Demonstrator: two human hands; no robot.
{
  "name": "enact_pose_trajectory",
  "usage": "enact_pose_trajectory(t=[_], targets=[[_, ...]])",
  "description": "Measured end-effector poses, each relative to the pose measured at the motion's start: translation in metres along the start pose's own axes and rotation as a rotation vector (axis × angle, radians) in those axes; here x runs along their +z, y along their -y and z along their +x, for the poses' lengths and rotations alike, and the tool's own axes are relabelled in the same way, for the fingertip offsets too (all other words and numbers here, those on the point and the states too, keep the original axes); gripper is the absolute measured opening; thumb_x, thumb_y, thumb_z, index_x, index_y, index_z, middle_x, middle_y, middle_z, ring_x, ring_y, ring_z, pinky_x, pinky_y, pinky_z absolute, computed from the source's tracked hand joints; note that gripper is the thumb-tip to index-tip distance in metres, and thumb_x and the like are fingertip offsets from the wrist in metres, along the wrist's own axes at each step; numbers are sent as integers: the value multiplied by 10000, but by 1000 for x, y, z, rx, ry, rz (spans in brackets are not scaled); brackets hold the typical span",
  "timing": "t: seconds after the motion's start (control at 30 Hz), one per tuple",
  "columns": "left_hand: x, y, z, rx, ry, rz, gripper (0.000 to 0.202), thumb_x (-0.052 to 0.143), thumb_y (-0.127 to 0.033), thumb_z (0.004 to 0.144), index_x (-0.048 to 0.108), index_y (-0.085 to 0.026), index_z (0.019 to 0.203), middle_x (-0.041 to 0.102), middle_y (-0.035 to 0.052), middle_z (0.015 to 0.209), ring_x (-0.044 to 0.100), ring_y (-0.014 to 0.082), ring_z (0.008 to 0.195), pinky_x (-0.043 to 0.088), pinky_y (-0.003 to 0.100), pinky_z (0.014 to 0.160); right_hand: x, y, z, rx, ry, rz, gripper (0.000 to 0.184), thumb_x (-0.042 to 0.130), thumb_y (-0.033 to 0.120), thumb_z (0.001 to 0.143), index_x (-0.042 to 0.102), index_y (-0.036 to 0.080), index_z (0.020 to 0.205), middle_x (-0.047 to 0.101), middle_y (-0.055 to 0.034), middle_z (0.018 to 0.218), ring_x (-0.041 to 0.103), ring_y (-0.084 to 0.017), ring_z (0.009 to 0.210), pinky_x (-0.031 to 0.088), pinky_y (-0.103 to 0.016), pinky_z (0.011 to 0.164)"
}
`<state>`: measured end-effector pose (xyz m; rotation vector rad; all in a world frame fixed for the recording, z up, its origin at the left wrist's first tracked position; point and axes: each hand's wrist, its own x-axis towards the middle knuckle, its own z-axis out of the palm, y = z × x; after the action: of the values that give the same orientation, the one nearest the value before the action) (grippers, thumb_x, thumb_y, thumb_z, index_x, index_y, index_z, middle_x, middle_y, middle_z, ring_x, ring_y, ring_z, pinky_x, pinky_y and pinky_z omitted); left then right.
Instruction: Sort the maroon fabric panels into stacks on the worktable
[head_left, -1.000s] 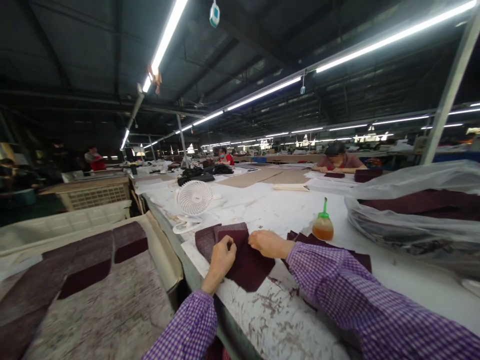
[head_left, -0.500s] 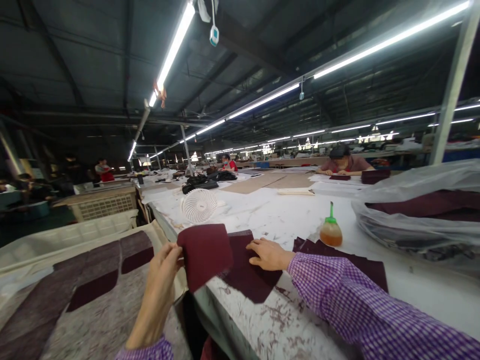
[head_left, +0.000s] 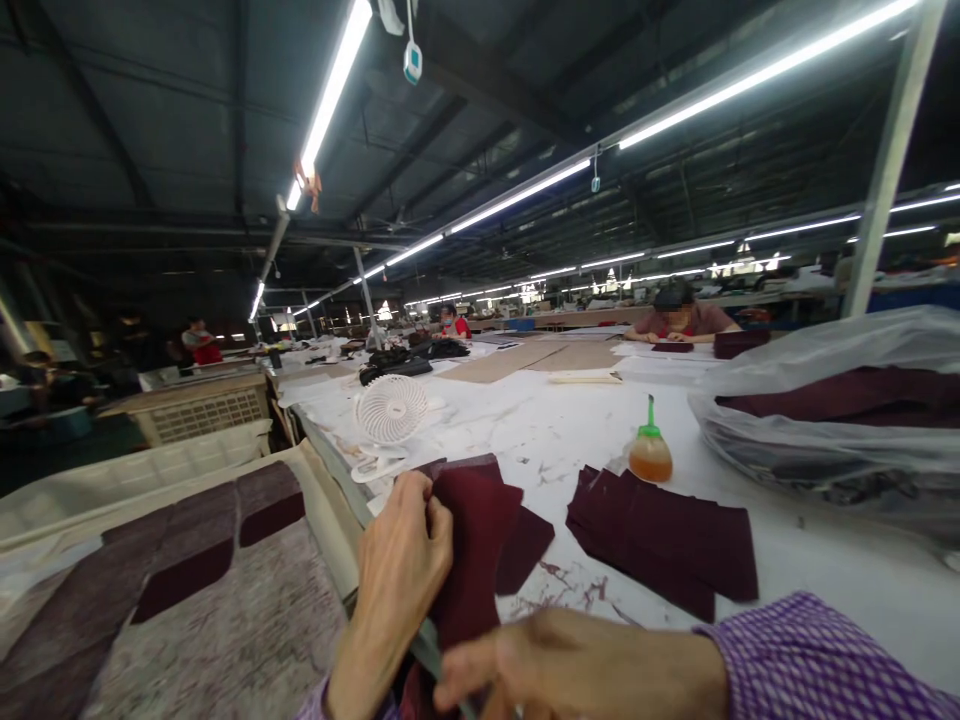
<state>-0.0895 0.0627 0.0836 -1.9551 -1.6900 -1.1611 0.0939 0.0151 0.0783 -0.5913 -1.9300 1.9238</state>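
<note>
My left hand (head_left: 409,575) pinches the left edge of a maroon cut piece (head_left: 476,535), which looks like leather or fabric and hangs tilted over the table edge. Low in front of me is my right hand (head_left: 577,655), beside the bottom of that piece; its fingers point left, blurred and partly cut off, so whether they touch or hold anything is unclear. Behind the held piece, another maroon piece (head_left: 526,548) lies on the white table (head_left: 570,430). Several more maroon pieces (head_left: 667,535) lie overlapped to the right.
A squeeze bottle (head_left: 651,455) of amber liquid with a green nozzle stands behind the right pile. A white fan (head_left: 391,408) is at the table's left edge. Clear plastic (head_left: 810,470) wraps maroon material at right. A mottled board (head_left: 262,590) bears flat pieces at left. A co-worker (head_left: 682,315) sits across.
My left hand has brought the maroon piece rightward and turned it. My right hand has left the piece on the table and come down toward me, beneath the held piece. The view shifted slightly.
</note>
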Motion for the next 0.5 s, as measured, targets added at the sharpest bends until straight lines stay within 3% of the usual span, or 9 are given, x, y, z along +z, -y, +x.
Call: enact_pose_trajectory(t=[0.07,0.13,0.27,0.37,0.5], targets=[[-5,-8,-11,149,-12,-42,74,382,-183,806,435,-233,798,544,18,706,552,181,622,397,289,576,-9,0,-1,-7,-110,204,706,448,725,765,615,141,1125,588,-152,1158,617,-190,903,505,-274,694],[-8,-16,-26,320,21,-106,113,386,-157,816,454,-235,861,570,34,757,577,191,678,435,297,610,-19,-2,-7,-47,-149,345,714,448,721,770,588,139,1159,583,-169,1160,612,-220,939,517,-331,731],[0,-34,-59,583,81,-201,212,418,-83,743,468,-224,892,608,67,790,581,206,669,482,315,589,-32,-8,-25,-17,-330,431,604,613,526,789,472,226,1294,617,-107,1125,613,-213,957,497,-386,823],[14,-46,-83,641,196,-275,228,404,-39,674,468,-209,811,593,53,724,565,189,615,480,295,535,-38,-14,-36,66,-483,366,667,736,322,711,453,239,1310,626,-64,1125,587,-194,1018,450,-353,908],[29,-52,-107,666,389,-393,186,435,-43,676,483,-188,782,600,35,739,563,171,637,473,269,548,-44,-21,-47,181,-612,121,715,738,213,643,469,175,1304,635,-74,1106,555,-221,1065,413,-364,948]])
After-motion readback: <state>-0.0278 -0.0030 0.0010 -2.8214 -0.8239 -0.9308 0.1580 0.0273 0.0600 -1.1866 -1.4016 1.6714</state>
